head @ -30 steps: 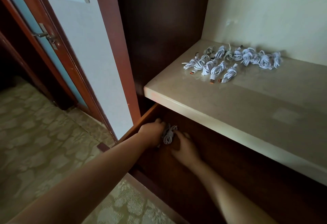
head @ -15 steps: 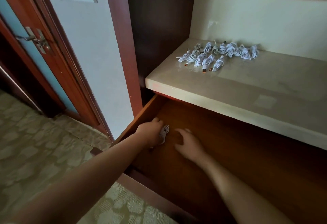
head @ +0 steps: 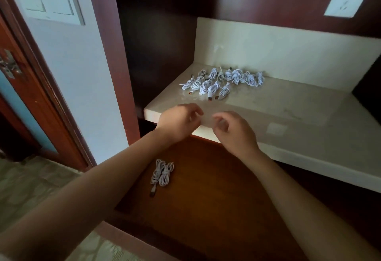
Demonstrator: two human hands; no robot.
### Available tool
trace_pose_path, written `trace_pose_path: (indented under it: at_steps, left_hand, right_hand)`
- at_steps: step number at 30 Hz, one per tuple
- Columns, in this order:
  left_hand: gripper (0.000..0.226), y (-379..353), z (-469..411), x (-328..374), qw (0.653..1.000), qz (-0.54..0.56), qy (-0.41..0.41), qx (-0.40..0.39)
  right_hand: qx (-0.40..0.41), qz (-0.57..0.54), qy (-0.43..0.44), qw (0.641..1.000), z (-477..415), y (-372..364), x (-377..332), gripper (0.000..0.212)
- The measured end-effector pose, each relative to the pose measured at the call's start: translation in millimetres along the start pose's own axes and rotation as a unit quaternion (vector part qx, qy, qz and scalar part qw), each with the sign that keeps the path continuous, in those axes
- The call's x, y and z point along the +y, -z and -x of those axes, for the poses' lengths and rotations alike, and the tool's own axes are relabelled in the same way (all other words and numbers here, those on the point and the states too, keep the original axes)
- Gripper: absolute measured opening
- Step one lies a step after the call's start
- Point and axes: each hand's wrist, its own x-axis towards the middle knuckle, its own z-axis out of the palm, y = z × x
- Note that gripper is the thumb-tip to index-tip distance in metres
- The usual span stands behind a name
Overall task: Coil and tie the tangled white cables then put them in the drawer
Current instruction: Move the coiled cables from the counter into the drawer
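Two coiled white cables point(head: 161, 175) lie side by side on the wooden bottom of the open drawer point(head: 206, 198), near its left side. Several more coiled white cables point(head: 222, 82) sit in a bunch at the back of the pale stone counter point(head: 278, 104). My left hand point(head: 179, 122) and my right hand point(head: 233, 129) hover over the counter's front edge, above the drawer. Both have loosely curled fingers and hold nothing. They are apart from the cables in the drawer and from the bunch.
A dark wooden side panel point(head: 156, 40) walls the counter's left. A white wall socket point(head: 347, 0) is up at the right, a light switch point(head: 49, 0) at the left. A door with a metal handle point(head: 9, 65) stands at far left above patterned floor.
Both hands have let go of the coiled cable in the drawer and risen to the counter's front edge. The cable now lies in the drawer beside another.
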Motion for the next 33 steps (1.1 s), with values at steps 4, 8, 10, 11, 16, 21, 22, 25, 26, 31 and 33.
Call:
trace_pose_path:
  at_steps: [4, 8, 10, 11, 16, 21, 22, 25, 26, 31, 33]
  left_hand:
    - [0.022, -7, -35, 10, 1.000, -0.003, -0.009, -0.002]
    - [0.027, -23, -67, 11, 1.000, -0.016, -0.025, 0.002]
    - [0.029, -32, -83, 10, 1.000, -0.019, -0.022, 0.008]
    - [0.031, -36, -90, 10, 0.999, -0.024, -0.023, 0.014]
    - [0.039, -55, -125, 10, 0.993, -0.095, -0.029, 0.070]
    - [0.039, -75, -148, 5, 0.988, -0.119, -0.021, 0.095]
    - [0.037, -79, -149, 5, 0.987, -0.125, -0.023, 0.100]
    - [0.040, -88, -151, 2, 0.980, -0.147, -0.024, 0.133]
    - [0.043, -89, -151, 1, 0.979, -0.148, -0.021, 0.137]
    - [0.039, -86, -151, -1, 0.975, -0.126, -0.060, 0.173]
    - [0.031, -84, -149, -1, 0.977, -0.108, -0.064, 0.172]
  right_hand:
    - [0.008, 0.018, -0.014, 1.000, -32, 15, 17, 0.030]
    - [0.005, 0.037, -0.033, 0.999, -62, 21, 39, 0.033]
    - [-0.007, 0.040, -0.043, 0.998, -77, 19, 50, 0.038]
    - [-0.014, 0.038, -0.047, 0.998, -85, 18, 54, 0.041]
    - [-0.039, 0.037, -0.064, 0.997, -118, 5, 73, 0.048]
    - [-0.044, 0.065, -0.058, 0.995, -145, -3, 86, 0.044]
    - [-0.051, 0.073, -0.053, 0.995, -150, -4, 88, 0.043]
    - [-0.080, 0.116, -0.031, 0.990, -158, -7, 91, 0.042]
    - [-0.079, 0.123, -0.029, 0.989, -159, -8, 91, 0.042]
    - [0.007, 0.068, -0.035, 0.997, -156, -13, 95, 0.026]
    - [0.029, 0.029, -0.042, 0.998, -154, -11, 96, 0.022]
